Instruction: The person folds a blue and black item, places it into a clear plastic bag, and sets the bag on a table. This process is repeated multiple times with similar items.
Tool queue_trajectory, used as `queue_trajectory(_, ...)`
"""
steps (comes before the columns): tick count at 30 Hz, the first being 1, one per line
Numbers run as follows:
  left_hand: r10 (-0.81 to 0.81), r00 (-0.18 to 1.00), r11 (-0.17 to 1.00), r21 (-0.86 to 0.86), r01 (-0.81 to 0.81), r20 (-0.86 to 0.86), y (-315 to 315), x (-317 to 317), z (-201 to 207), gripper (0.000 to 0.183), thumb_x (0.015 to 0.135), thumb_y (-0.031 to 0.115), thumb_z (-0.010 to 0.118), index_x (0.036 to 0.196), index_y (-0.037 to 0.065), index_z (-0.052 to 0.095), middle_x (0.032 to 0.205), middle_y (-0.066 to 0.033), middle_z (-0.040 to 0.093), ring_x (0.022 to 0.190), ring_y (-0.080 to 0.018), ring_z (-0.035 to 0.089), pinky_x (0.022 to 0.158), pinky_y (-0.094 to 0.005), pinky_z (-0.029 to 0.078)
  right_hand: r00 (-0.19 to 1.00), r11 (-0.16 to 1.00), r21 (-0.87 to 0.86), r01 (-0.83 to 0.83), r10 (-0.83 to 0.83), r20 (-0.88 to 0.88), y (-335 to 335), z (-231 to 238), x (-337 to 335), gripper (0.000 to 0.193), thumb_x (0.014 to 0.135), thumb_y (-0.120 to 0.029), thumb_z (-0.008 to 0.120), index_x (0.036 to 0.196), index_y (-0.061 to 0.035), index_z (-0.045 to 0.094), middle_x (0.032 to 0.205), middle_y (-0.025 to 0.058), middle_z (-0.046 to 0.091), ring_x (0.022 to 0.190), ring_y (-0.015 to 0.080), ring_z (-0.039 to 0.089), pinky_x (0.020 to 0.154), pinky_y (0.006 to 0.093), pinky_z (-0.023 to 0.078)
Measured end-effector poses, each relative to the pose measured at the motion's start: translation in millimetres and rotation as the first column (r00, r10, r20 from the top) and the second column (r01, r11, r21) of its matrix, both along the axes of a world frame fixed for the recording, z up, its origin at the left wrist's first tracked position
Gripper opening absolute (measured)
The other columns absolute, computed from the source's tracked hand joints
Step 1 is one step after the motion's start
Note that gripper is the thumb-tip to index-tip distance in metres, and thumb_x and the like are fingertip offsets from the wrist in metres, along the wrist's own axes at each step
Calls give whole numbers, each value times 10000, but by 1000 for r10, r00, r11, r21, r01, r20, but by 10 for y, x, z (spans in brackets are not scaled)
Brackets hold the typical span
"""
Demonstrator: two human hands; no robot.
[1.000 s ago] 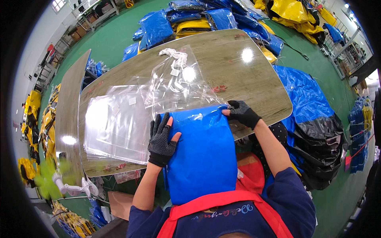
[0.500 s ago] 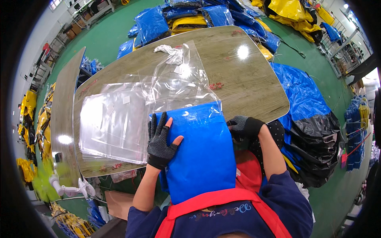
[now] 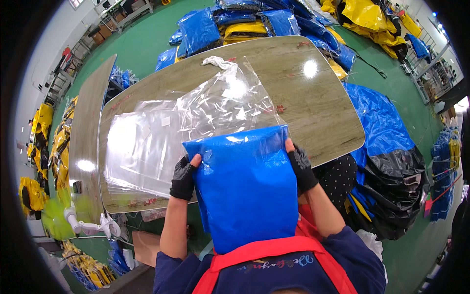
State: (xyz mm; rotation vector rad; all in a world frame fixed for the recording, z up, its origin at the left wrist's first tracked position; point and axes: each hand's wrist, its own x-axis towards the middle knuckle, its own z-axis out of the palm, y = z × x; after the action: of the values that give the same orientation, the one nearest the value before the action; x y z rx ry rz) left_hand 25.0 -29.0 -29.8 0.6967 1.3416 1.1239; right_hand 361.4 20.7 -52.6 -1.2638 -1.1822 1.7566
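A folded blue sheet with a shiny surface [image 3: 245,186] lies between my hands, from the table edge down against my front. My left hand [image 3: 185,179] grips its left edge, thumb on top and fingers underneath. At the opposite edge my right hand [image 3: 301,166] holds it the same way, thumb near the upper right corner. Both hands wear dark fingerless gloves with dots. The far end of the sheet lies under or inside the near end of a clear plastic bag [image 3: 230,105]; I cannot tell which. A stack of flat clear bags [image 3: 142,157] lies to the left.
The wood-patterned table [image 3: 323,98] has a white crumpled cloth [image 3: 220,62] on it. Packed blue bundles [image 3: 198,32] are piled beyond. A large blue and black sheet heap [image 3: 387,161] lies at the right. A small fan [image 3: 63,215] with green blades is at the lower left.
My left hand has gone from lying flat on the sheet to gripping its left edge. My right hand has come up from beside the sheet to grip its right edge.
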Motion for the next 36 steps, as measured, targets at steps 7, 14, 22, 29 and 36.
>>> queue_trajectory(7,-53,983,980,182,85,-174,-344,211,-81,707,781,346,731,1316,24,400,1219,-145,530,1068,-220,527,894,-344,449,965,909,343,237,-261,26,-445,231,145,367,934,-278,539,1172,-2,585,1048,75,645,928,126,591,815,270,477)
queue_trajectory(14,-111,992,984,130,119,-63,-396,326,10,764,749,277,765,1354,35,365,1242,-142,516,1102,-246,518,915,-357,445,852,882,471,26,-266,451,-512,-126,260,307,906,-248,563,1106,-25,629,958,160,676,877,232,659,774,317,497)
queue_trajectory(22,-28,996,996,88,36,-86,-291,617,197,626,746,271,773,1231,-3,486,1126,-139,590,996,-217,572,842,-345,488,887,973,-90,212,-230,-400,-197,-44,480,286,861,-238,624,1048,-22,626,979,68,636,871,152,587,793,298,489)
queue_trajectory(29,-207,977,964,163,211,-45,-890,809,116,715,742,315,770,1289,-2,436,1182,-148,565,1056,-254,561,878,-360,480,831,870,324,372,-467,301,-539,472,205,608,768,-419,723,1148,25,554,986,134,640,878,185,604,762,334,505)
queue_trajectory(36,-221,975,939,-277,204,-32,-1089,854,-465,666,828,482,634,1252,-10,490,1143,-143,593,1029,-231,578,859,-341,477,961,989,-20,149,-140,237,-918,-351,403,456,850,-389,633,1014,36,644,906,164,682,867,227,638,787,326,485)
